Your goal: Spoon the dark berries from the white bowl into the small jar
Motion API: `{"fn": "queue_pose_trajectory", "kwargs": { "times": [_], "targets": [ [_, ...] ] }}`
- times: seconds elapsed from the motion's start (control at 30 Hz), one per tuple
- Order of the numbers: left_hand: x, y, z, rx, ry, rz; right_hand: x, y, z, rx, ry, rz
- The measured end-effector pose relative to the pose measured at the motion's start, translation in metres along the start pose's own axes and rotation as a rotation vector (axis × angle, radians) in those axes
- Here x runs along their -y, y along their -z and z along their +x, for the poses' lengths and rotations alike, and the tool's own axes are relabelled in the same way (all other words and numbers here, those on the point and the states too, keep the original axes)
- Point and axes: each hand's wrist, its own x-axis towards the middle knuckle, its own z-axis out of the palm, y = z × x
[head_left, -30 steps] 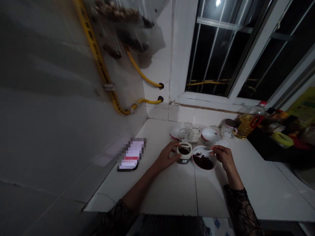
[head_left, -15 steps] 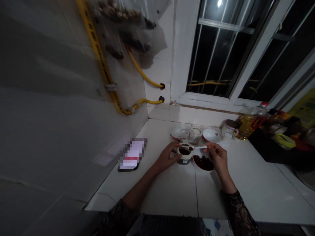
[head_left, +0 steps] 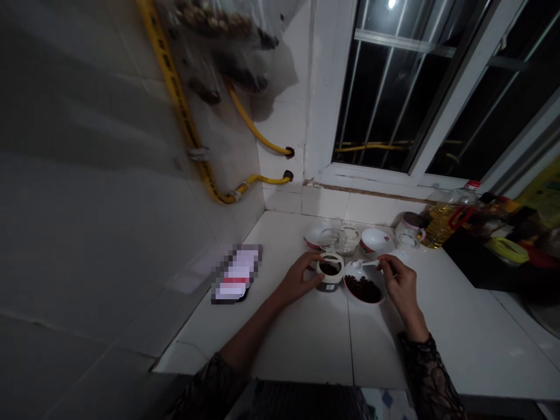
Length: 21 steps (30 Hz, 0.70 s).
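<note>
My left hand (head_left: 303,275) wraps its thumb and fingers around a small jar (head_left: 329,284) with a pale rim and dark contents, which stands on the counter. Between the fingers of my right hand (head_left: 400,284) is a small white spoon (head_left: 365,264), its bowl end above a white bowl (head_left: 380,284). Dark reddish-brown bits (head_left: 364,290) fill the lower part of that bowl. Jar and bowl stand side by side. Whether the spoon carries anything is too small to tell.
Behind stand a second bowl (head_left: 375,240), a clear glass jar (head_left: 349,239) and a lidded jar (head_left: 409,230). An oil bottle (head_left: 441,224) and a dark box (head_left: 466,256) of seasonings are at right. A phone (head_left: 237,273) lies by the left wall, below yellow pipes (head_left: 192,134).
My right hand has moved right with the spoon, from over the jar to over the bowl. The dark bits in the spoon no longer show. My left hand stays on the jar.
</note>
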Motion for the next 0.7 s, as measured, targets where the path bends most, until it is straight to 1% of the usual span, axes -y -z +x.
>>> {"fn": "queue_pose_trajectory", "kwargs": {
  "times": [0.1,0.2,0.27,0.33,0.4,0.5,0.7],
  "targets": [
    [0.002,0.0,0.0,-0.007,0.003,-0.001,-0.011,0.004,0.004,0.101,-0.084,-0.153],
    [0.002,-0.001,0.0,-0.004,0.0,-0.005,-0.014,0.002,0.005,0.192,-0.131,-0.251],
    [0.001,0.0,0.0,-0.004,0.0,-0.001,-0.012,-0.004,0.004,0.251,-0.131,-0.207],
    [0.0,0.0,0.0,-0.001,0.002,0.006,-0.009,-0.01,0.002,0.304,-0.142,-0.092],
    [-0.001,0.0,0.0,0.008,0.002,0.01,-0.005,-0.014,0.001,0.334,-0.189,0.039],
    [0.0,0.0,0.0,0.006,0.0,0.017,-0.001,-0.014,0.003,0.319,-0.313,0.202],
    [0.001,0.0,0.001,0.005,0.002,0.009,0.001,-0.002,0.013,0.199,-0.577,0.408]
  ]
}}
